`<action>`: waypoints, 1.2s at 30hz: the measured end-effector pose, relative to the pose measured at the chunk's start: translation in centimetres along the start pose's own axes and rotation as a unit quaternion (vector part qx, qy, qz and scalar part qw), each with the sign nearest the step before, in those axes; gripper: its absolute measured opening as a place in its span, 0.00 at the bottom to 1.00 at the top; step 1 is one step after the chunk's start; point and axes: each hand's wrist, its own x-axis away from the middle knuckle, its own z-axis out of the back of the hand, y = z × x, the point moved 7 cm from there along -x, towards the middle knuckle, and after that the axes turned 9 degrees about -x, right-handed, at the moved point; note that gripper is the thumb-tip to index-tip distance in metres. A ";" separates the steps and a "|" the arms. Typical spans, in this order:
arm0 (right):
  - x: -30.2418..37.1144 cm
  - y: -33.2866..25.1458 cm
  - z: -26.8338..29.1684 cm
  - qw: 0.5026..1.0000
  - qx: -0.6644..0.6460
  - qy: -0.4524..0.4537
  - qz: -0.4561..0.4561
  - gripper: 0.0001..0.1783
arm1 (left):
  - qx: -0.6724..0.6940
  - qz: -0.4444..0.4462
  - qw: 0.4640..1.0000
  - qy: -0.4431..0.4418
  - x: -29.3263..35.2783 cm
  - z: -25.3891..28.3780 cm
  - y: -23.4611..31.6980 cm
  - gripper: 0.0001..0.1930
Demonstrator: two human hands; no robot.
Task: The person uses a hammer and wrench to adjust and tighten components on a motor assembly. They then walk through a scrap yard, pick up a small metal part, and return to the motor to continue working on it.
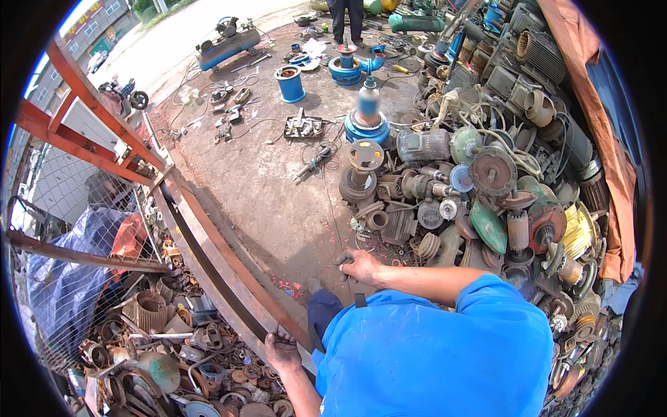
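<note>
My left hand (282, 352) is at the lower end of a long rusty steel beam (233, 285), its fingers curled in. From this angle the hand overlaps the beam, and I cannot tell whether it touches it. Out in front of my blue shirt (431, 347), my right hand (361, 267) is closed over the concrete floor. Its fingers are dark with grime, and whatever may be inside them is hidden. Nearest to that hand on the right lie rusty motor housings (399, 222). A dark blue trouser leg (323, 313) shows between my hands.
A heap of motors and pump parts (493, 167) rises along the right. More scrap (201, 347) lies left of the beam, beside a wire fence (62, 278). Ahead are blue pump parts (366, 125), a tool tray (303, 127), an angle grinder (314, 162), an air compressor (228, 50) and a standing person (345, 17).
</note>
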 end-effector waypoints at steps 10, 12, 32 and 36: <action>-18.5 -13.4 0.6 0.988 -0.110 0.104 -0.018 0.18 | -0.201 -0.038 0.969 -0.138 -28.9 -22.1 21.9 0.16; -23.4 -16.5 0.4 0.989 -0.095 0.110 -0.041 0.18 | -0.182 -0.029 0.972 -0.146 -33.0 -25.1 23.8 0.20; -68.6 -51.6 -3.6 0.992 -0.093 0.088 0.002 0.18 | -0.173 0.033 0.982 -0.073 -74.2 -39.3 42.0 0.07; -73.4 -56.1 -6.1 0.985 -0.066 0.137 0.075 0.18 | -0.236 0.138 0.942 -0.194 -84.0 -46.9 42.8 0.16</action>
